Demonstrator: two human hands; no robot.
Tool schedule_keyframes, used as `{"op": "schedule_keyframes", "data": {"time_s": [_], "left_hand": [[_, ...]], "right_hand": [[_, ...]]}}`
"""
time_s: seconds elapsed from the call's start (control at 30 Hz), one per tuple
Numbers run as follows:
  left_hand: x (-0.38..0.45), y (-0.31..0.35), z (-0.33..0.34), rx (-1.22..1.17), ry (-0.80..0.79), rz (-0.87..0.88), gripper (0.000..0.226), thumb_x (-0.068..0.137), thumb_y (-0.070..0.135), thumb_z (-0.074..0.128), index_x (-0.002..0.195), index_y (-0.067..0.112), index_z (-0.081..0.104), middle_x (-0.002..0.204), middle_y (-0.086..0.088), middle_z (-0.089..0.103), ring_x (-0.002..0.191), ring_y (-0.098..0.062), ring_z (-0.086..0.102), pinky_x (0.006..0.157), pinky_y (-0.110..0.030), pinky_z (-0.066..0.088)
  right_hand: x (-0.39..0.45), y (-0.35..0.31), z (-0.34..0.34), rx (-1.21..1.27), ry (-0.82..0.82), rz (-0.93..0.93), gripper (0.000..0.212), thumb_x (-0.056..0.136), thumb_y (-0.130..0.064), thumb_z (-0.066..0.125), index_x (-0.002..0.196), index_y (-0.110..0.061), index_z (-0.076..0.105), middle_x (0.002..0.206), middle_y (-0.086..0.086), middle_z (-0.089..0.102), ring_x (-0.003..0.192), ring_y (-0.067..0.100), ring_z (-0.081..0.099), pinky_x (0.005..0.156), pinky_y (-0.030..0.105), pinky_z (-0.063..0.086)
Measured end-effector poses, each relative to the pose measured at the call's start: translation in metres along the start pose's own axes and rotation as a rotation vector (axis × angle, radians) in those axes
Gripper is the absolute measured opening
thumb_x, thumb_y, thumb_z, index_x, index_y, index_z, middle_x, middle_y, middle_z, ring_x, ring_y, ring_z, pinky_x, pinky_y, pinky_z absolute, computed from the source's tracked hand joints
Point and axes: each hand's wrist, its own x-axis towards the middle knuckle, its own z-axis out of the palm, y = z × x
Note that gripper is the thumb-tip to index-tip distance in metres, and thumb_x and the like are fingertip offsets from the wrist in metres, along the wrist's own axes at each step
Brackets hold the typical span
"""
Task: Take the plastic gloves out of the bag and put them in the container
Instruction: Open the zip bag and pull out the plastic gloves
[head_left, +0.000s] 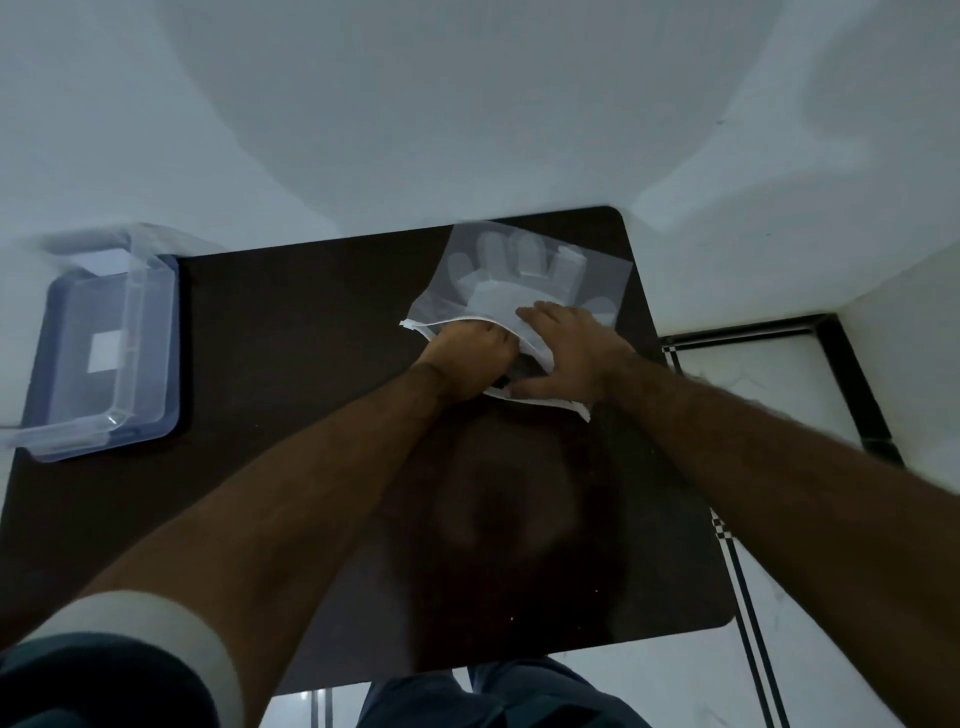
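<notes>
A frosted zip bag (602, 270) lies at the far right of the dark table (311, 338), with pale plastic gloves (511, 283) showing through it, fingers pointing away from me. My left hand (467, 358) is closed at the bag's mouth, its fingers pushed into the opening. My right hand (566, 353) presses down on the bag's upper flap and zip edge, holding it. A clear plastic container (150, 291) stands at the table's far left with nothing in it but a white label.
The container rests on a blue lid or tray (54, 312) at the table's left edge. White walls close in behind and to the right. Tiled floor with black lines (748, 597) lies on the right. My legs are under the near edge.
</notes>
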Motion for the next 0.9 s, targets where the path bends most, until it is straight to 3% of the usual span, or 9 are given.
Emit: {"op": "schedule_keyframes", "data": {"time_s": [0.07,0.17,0.2,0.27,0.37,0.5,0.7,0.9], "left_hand": [[-0.005,0.001,-0.004,-0.002,0.008,0.045,0.03,0.107,0.028,0.057,0.132,0.015,0.067,0.13,-0.007,0.072,0.119,-0.025,0.069,0.098,-0.04,0.055],[-0.011,0.003,-0.005,-0.02,-0.012,0.079,0.035,0.109,0.03,0.054,0.139,0.013,0.061,0.137,-0.01,0.068,0.125,-0.027,0.065,0.104,-0.041,0.052],[-0.014,0.005,-0.004,-0.007,-0.004,0.084,0.038,0.11,0.03,0.053,0.142,0.012,0.059,0.141,-0.011,0.065,0.129,-0.027,0.063,0.109,-0.042,0.049],[-0.019,0.006,-0.002,0.023,0.016,0.084,0.044,0.11,0.03,0.052,0.149,0.01,0.053,0.152,-0.014,0.058,0.14,-0.029,0.056,0.118,-0.044,0.042],[-0.025,0.008,0.001,0.025,0.01,0.043,0.051,0.11,0.031,0.052,0.154,0.007,0.048,0.158,-0.016,0.052,0.146,-0.032,0.051,0.122,-0.045,0.037],[-0.035,0.017,0.005,0.005,0.008,0.014,0.04,0.107,0.025,0.054,0.143,0.009,0.06,0.144,-0.015,0.065,0.131,-0.031,0.064,0.11,-0.045,0.05],[-0.045,0.03,0.009,0.032,0.075,0.025,0.031,0.097,0.022,0.065,0.122,0.005,0.073,0.12,-0.018,0.076,0.109,-0.035,0.074,0.094,-0.049,0.061],[-0.056,0.039,0.01,-0.083,0.169,-0.032,0.017,0.092,0.019,0.064,0.098,0.006,0.073,0.089,-0.013,0.075,0.077,-0.031,0.071,0.07,-0.042,0.058]], "right_hand": [[0.002,0.0,-0.001,0.008,-0.143,0.071,0.13,0.07,-0.102,0.044,0.17,-0.032,0.0,0.18,0.007,0.005,0.163,0.04,0.011,0.125,0.069,0.02],[0.009,0.005,0.0,0.01,-0.116,0.162,0.128,0.063,-0.108,0.001,0.169,-0.037,-0.006,0.18,0.007,0.001,0.162,0.042,0.011,0.122,0.076,0.016],[0.013,0.007,-0.001,-0.004,-0.105,0.184,0.125,0.065,-0.106,-0.005,0.168,-0.037,-0.007,0.18,0.008,0.001,0.162,0.044,0.011,0.121,0.078,0.015],[0.019,0.013,-0.003,-0.029,-0.137,0.218,0.119,0.069,-0.103,-0.002,0.168,-0.038,-0.009,0.179,0.01,-0.006,0.162,0.047,0.003,0.119,0.082,0.01],[0.027,0.018,-0.005,-0.002,-0.19,0.268,0.134,0.055,-0.11,-0.004,0.168,-0.039,-0.009,0.178,0.009,-0.016,0.161,0.05,-0.009,0.118,0.084,0.003],[0.04,0.018,-0.005,0.015,-0.18,0.304,0.113,0.077,-0.103,0.015,0.168,-0.04,-0.006,0.179,0.003,-0.017,0.163,0.044,-0.011,0.119,0.083,-0.002],[0.054,0.022,-0.004,-0.059,-0.174,0.288,0.118,0.079,-0.099,0.039,0.167,-0.04,-0.011,0.178,0.001,-0.019,0.162,0.044,-0.013,0.117,0.085,-0.002],[0.063,0.03,-0.008,-0.072,-0.159,0.262,0.117,0.076,-0.102,0.035,0.167,-0.043,-0.01,0.178,0.0,-0.02,0.162,0.045,-0.012,0.117,0.085,-0.002]]}}
